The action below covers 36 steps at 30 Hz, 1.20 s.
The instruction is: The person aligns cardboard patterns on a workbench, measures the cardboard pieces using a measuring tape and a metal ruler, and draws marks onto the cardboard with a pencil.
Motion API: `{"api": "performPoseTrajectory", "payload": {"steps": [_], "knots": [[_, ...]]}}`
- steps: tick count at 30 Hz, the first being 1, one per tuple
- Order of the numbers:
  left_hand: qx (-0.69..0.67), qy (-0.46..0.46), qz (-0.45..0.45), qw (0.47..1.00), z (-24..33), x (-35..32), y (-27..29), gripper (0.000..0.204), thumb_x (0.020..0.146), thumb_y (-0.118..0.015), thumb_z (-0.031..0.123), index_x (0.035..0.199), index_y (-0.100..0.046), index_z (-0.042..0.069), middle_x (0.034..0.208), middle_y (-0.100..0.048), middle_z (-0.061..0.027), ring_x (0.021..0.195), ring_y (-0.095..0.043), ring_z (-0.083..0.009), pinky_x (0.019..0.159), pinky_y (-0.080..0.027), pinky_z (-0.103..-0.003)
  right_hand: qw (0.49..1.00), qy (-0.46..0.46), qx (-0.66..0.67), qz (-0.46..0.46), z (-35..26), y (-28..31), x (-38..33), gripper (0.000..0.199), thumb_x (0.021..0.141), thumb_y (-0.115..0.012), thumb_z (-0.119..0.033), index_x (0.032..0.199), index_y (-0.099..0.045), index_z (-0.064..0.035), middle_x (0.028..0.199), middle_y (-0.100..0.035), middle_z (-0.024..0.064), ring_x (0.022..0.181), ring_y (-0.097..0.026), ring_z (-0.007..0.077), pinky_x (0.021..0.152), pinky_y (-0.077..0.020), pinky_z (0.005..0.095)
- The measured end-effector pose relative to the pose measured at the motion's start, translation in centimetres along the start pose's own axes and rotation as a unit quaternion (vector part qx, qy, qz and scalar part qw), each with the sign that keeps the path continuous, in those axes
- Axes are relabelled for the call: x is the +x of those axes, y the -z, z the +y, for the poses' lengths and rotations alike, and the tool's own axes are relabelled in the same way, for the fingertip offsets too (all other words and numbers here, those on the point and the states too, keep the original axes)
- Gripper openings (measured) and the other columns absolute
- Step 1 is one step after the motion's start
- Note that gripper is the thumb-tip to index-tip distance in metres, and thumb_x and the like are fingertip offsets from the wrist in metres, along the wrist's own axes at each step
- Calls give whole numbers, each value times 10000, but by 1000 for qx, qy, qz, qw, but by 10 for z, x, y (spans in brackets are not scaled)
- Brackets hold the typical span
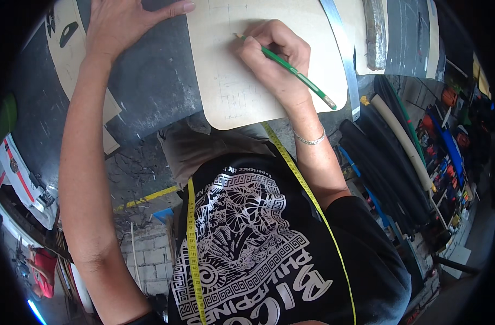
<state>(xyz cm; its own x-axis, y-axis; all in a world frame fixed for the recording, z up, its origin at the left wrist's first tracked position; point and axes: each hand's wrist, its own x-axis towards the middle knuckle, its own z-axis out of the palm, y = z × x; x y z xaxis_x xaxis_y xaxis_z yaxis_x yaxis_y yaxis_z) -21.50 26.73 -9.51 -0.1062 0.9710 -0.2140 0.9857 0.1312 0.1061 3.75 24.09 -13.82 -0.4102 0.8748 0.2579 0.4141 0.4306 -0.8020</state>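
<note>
My right hand (280, 57) grips a green pencil (296, 73) with its tip slanting to the upper left. It rests over a pale sheet (220, 65) with rounded corners, perhaps card or thin board, that carries faint pencil lines. The pencil tip is at the sheet, though I cannot tell if it touches. At the upper left, my left hand (123, 24) lies on the dark tabletop (150, 81) with its thumb stretched toward the sheet's left edge. The frame's top cuts off its other fingers. A metal ruler (342, 49) lies along the sheet's right side.
A worn bar-shaped block (375, 35) sits right of the ruler. Pale pattern pieces (69, 65) lie at the table's left. A yellow tape measure (191, 233) hangs round my neck. Dark rolls (383, 168) stand below the table at right; a sewing machine (25, 179) is at left.
</note>
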Motion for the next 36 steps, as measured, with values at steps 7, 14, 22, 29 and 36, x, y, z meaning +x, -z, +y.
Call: {"api": "performPoseTrajectory", "payload": {"steps": [7,14,22,29,36], "knots": [[1,6,-5,1000,4,0,2,945,677,-789,744,1511,-507,401,1673,-303,-83,1567,-214,-330,1289,-102,-592,997,-43,44,44,6,5,-12,231,773,-731,6,679,-524,-38,687,-574,62,597,-559,155,563,-458,279],[0,0,-8,1000,4,1,1,941,674,-799,730,1507,-516,395,1671,-306,-93,1564,-217,-341,1287,-105,-594,1000,-20,-7,10,6,8,-12,163,849,-663,72,768,-549,-12,823,-669,70,762,-654,88,684,-547,222],[-15,-141,181,973,-44,5,-48,872,680,-718,849,1245,-708,184,1029,-737,-98,1120,-673,-267,1157,-305,-539,998,-1,-29,63,6,1,-7,235,741,-712,21,668,-501,-52,648,-533,81,616,-559,216,571,-466,327],[-18,-123,140,982,-40,2,-41,837,715,-707,835,1230,-709,176,892,-705,-75,1038,-684,-247,1139,-321,-524,998,15,-46,35,3,7,-7,206,790,-703,26,704,-530,-45,713,-588,63,657,-590,145,608,-492,272],[0,13,-20,1000,7,1,5,935,677,-802,725,1505,-521,392,1675,-300,-93,1567,-211,-345,1286,-101,-599,998,10,-54,-6,5,11,-10,159,872,-674,46,794,-561,-34,801,-673,52,705,-642,79,662,-533,222]]}}
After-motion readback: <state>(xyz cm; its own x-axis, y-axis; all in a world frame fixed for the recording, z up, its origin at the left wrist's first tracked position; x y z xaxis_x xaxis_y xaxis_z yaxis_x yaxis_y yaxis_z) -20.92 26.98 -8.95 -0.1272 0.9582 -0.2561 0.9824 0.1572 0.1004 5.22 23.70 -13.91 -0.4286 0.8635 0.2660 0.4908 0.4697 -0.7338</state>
